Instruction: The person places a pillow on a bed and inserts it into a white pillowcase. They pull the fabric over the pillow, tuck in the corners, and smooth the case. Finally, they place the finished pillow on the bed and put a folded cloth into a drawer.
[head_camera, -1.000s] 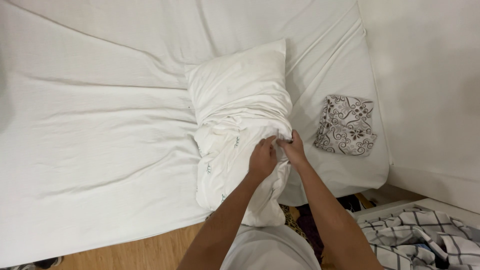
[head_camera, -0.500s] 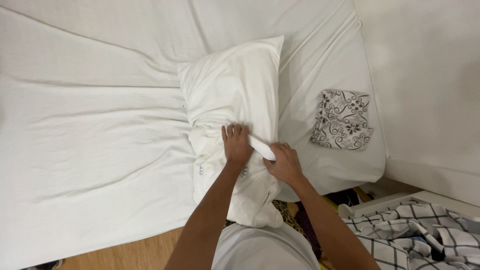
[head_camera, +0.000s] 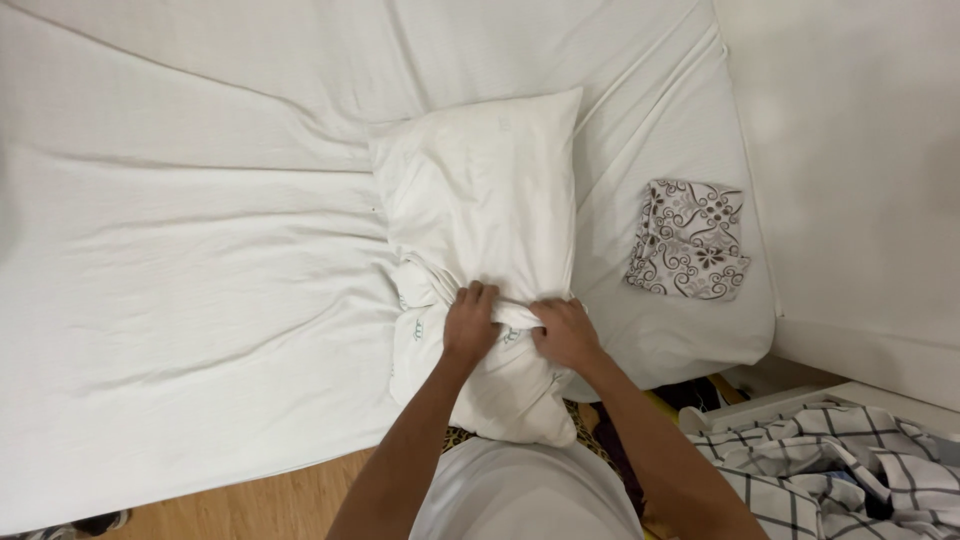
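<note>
The white pillow (head_camera: 480, 200) lies on the bed (head_camera: 180, 260) near its front edge and toward the right-hand side, with its long axis running from the far side of the bed straight back toward you, so that its near end hangs over the front edge just before your body. The white pillowcase (head_camera: 470, 190) covers the far part smoothly; its bunched open hem crosses the pillow about two thirds of the way down, and below that hem the bare, lumpy end of the pillow (head_camera: 500, 390) shows. Both of your hands sit right on that hem line, side by side and almost touching. Your left hand (head_camera: 470, 322) is curled with its fingers hooked into the bunched cloth on the left half, and your right hand (head_camera: 562, 330) is closed around the gathered cloth on the right half; neither is spread flat. The covered part lies directly ahead of your knuckles, the uncovered end directly beneath your wrists, and both hands are equally near. Off to the right, well apart from the pillow and near the bed's right edge, a folded patterned cloth (head_camera: 692, 240) lies flat. Beyond the bed's front right corner a checked cloth (head_camera: 840, 460) is heaped, and wooden floor (head_camera: 250, 500) shows below the front edge.
</note>
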